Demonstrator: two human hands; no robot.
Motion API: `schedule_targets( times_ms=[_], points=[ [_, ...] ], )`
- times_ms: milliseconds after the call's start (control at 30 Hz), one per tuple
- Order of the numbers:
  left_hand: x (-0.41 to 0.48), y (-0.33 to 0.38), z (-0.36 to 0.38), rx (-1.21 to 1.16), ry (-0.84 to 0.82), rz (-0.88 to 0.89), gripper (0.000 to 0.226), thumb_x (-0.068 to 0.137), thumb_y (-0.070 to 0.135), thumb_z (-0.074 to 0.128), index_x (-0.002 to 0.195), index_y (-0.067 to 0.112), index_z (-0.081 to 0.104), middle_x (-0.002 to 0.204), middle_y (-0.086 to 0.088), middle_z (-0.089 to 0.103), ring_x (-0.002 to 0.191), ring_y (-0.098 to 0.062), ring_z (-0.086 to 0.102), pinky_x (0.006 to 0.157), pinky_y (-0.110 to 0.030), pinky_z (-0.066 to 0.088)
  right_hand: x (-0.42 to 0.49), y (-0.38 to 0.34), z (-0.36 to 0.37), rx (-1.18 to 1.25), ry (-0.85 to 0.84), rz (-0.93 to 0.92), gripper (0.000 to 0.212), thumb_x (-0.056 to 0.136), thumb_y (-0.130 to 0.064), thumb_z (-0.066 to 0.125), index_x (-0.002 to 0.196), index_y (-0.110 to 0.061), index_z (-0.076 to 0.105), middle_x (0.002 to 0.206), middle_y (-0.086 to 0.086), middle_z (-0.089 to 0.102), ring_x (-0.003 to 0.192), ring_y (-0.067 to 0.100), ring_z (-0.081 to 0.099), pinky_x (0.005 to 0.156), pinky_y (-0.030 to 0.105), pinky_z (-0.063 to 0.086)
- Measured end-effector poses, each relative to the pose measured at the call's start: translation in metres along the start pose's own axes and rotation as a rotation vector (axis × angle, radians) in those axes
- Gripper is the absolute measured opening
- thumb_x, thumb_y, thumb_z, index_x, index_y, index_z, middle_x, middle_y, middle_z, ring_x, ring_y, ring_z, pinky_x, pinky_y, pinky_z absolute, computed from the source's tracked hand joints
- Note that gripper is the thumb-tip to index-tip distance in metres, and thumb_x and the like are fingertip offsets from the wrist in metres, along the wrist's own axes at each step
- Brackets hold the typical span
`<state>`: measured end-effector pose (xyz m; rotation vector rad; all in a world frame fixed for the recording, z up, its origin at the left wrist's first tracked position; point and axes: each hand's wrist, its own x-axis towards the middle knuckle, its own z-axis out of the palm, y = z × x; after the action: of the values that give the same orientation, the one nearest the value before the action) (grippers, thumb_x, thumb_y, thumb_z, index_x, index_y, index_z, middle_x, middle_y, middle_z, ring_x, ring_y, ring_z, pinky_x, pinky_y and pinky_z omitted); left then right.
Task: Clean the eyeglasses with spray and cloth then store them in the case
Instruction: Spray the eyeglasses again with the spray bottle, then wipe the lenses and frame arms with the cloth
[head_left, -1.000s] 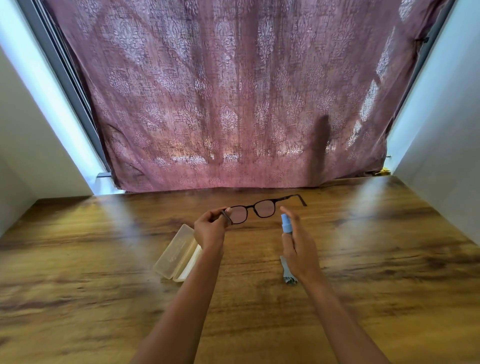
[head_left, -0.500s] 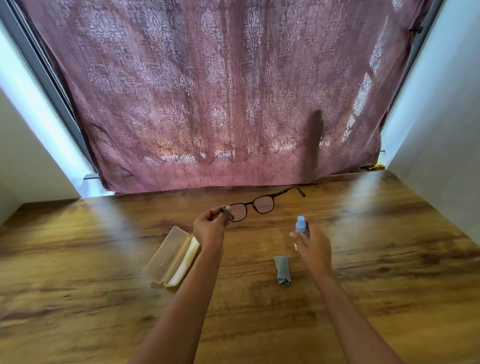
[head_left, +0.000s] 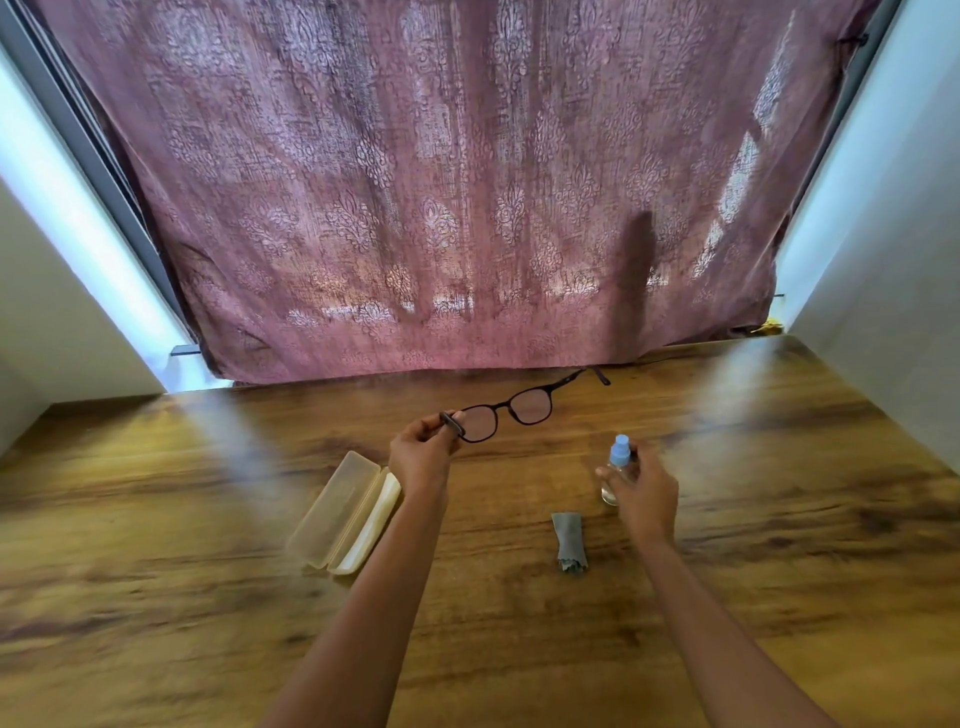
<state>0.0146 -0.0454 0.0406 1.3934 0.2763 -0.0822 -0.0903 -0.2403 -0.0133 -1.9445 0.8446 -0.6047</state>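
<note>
Left hand (head_left: 423, 457): pinching eyeglasses (head_left: 530, 406) by one temple.
Right hand (head_left: 644, 491): gripping spray bottle (head_left: 619, 456), lowered away from the lenses.
Next: cloth (head_left: 570, 540), probably.

No text, label, brand, number or sign can be read anywhere in view; the spray bottle (head_left: 619, 452), at about 4 o'clock from the eyeglasses (head_left: 531, 407), is too small and blurred to tell whether it carries print; the same holds for the case (head_left: 343, 512) at about 8 o'clock from them.
</note>
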Motion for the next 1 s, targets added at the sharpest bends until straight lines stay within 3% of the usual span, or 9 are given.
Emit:
schedule_targets(
  times_ms=[133, 367, 633, 733, 800, 1000],
  points=[
    [0.000, 0.001, -0.001, -0.005, -0.023, 0.005, 0.010, 0.074, 0.012, 0.075, 0.072, 0.016, 0.066, 0.068, 0.001, 0.060, 0.063, -0.010, 0.055, 0.055, -0.014, 0.049, 0.000, 0.004, 0.001, 0.010, 0.011, 0.007, 0.050, 0.076, -0.012, 0.073, 0.121, -0.007, 0.054, 0.112, 0.014, 0.063, 0.103, 0.027, 0.059, 0.085, 0.039, 0.050],
    [-0.004, 0.002, -0.006, -0.031, -0.039, 0.024, 0.009, 0.074, 0.012, 0.075, 0.072, 0.016, 0.067, 0.067, 0.002, 0.059, 0.063, -0.010, 0.054, 0.049, -0.009, 0.047, -0.004, 0.005, -0.004, 0.031, -0.001, -0.001, 0.053, 0.073, -0.012, 0.075, 0.120, -0.010, 0.051, 0.116, 0.012, 0.062, 0.106, 0.026, 0.058, 0.085, 0.034, 0.047],
    [-0.012, 0.002, -0.017, -0.037, -0.044, 0.023, 0.009, 0.074, 0.011, 0.074, 0.073, 0.016, 0.067, 0.068, 0.002, 0.060, 0.063, -0.007, 0.055, 0.053, -0.012, 0.048, -0.030, 0.010, -0.005, -0.014, 0.084, -0.005, 0.068, 0.070, -0.011, 0.077, 0.130, -0.011, 0.045, 0.124, 0.008, 0.057, 0.112, 0.025, 0.055, 0.088, 0.033, 0.046],
    [-0.015, 0.000, -0.023, -0.025, -0.033, 0.018, 0.007, 0.075, 0.010, 0.074, 0.080, 0.012, 0.069, 0.067, 0.002, 0.060, 0.061, -0.007, 0.054, 0.055, -0.013, 0.049, -0.051, 0.011, -0.003, -0.093, 0.179, -0.096, 0.058, 0.072, -0.009, 0.075, 0.124, -0.004, 0.048, 0.120, 0.011, 0.056, 0.106, 0.025, 0.055, 0.082, 0.027, 0.042],
    [-0.016, -0.001, -0.027, -0.035, -0.037, 0.008, 0.007, 0.076, 0.009, 0.073, 0.079, 0.013, 0.068, 0.070, 0.001, 0.061, 0.065, -0.008, 0.056, 0.056, -0.013, 0.050, -0.061, 0.016, 0.002, -0.140, 0.202, -0.161, 0.052, 0.072, -0.007, 0.075, 0.117, -0.001, 0.052, 0.114, 0.014, 0.058, 0.102, 0.029, 0.057, 0.082, 0.032, 0.046],
    [-0.019, -0.003, -0.042, -0.051, -0.053, -0.009, 0.009, 0.076, 0.008, 0.073, 0.073, 0.013, 0.066, 0.074, 0.001, 0.064, 0.069, -0.009, 0.059, 0.055, -0.011, 0.051, -0.083, 0.023, 0.020, -0.196, 0.133, -0.239, 0.025, 0.070, -0.004, 0.076, 0.091, -0.003, 0.062, 0.093, 0.013, 0.064, 0.081, 0.028, 0.060, 0.065, 0.028, 0.042]
  ],
)
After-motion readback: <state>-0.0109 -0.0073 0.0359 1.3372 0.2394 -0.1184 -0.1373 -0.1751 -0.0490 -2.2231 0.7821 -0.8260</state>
